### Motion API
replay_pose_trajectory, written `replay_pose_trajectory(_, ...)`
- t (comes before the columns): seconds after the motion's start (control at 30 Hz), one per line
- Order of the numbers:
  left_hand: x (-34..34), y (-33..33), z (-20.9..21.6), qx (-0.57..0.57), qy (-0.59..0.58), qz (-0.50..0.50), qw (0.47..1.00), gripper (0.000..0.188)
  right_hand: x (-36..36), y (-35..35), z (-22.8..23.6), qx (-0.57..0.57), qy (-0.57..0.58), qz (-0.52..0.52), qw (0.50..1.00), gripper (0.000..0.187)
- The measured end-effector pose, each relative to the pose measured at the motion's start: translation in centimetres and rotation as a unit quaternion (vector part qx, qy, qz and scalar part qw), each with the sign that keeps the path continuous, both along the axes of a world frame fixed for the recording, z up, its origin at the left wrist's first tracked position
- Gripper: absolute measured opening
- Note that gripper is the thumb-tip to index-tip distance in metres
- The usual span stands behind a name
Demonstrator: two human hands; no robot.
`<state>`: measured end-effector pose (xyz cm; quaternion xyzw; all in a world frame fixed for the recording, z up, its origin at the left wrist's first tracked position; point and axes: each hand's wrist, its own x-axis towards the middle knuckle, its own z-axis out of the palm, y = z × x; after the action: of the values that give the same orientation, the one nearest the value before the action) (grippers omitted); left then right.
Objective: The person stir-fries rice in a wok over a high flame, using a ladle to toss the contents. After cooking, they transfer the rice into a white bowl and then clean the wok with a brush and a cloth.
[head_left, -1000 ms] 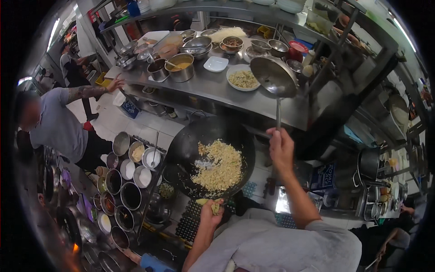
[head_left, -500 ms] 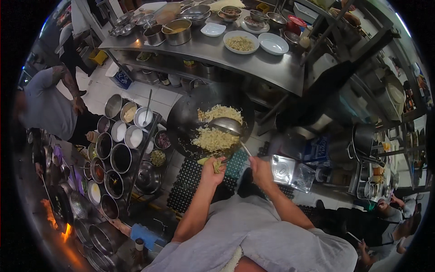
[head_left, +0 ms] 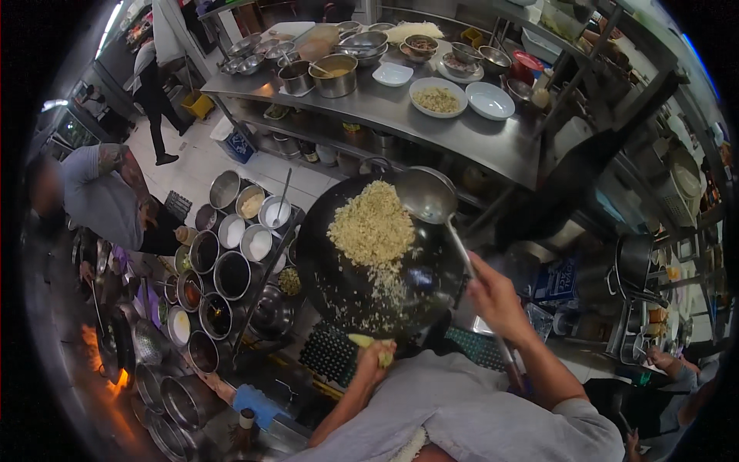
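Note:
My left hand [head_left: 373, 362] is closed around a yellow-green cloth [head_left: 362, 339] at the near rim of a large dark wok [head_left: 431, 296]. The wok handle is hidden inside the cloth and fingers. A mound of fried rice [head_left: 372, 223], pale yellow, sits in the wok's far left part, with loose grains trailing toward me. My right hand [head_left: 496, 296] grips the long handle of a steel ladle [head_left: 426, 195]. Its bowl is at the wok's far right rim, beside the rice, and its handle runs back past my right forearm.
Metal pots of sauces and seasonings [head_left: 232, 274] stand close on the left. Beyond the wok is a steel table [head_left: 369, 100] with bowls and a plate of rice [head_left: 438, 98]. Flames [head_left: 119, 379] burn at lower left. A co-worker [head_left: 100, 192] stands at left; others are at right.
The rice has gathered from two heaps into one mound farther up the wok. My right hand and ladle have moved right, the ladle bowl lifting from the rice to the far rim.

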<state>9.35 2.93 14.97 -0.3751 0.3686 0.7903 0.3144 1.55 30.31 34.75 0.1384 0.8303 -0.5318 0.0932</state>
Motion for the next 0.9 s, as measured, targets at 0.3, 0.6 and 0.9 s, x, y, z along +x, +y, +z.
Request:
replay_pose_trajectory(0.3, -6.2, 0.4, 4.2, 0.0, 0.09, 0.009, 0.996, 0.017, -5.2, 4.9, 11.1, 0.222, -0.066, 0.135, 0.963, 0.045)
replay_pose_trajectory(0.6, -3.0, 2.7, 6.0, -0.128, 0.168, -0.025, 0.977, 0.014, -5.6, -1.2, 4.2, -0.048, -0.202, 0.17, 0.963, 0.04)
replay_pose_trajectory(0.9, -1.5, -3.4, 2.6, 0.014, -0.066, -0.072, 0.995, 0.018, 3.1, 2.0, -10.0, -0.567, -0.477, -0.175, 0.648, 0.042)
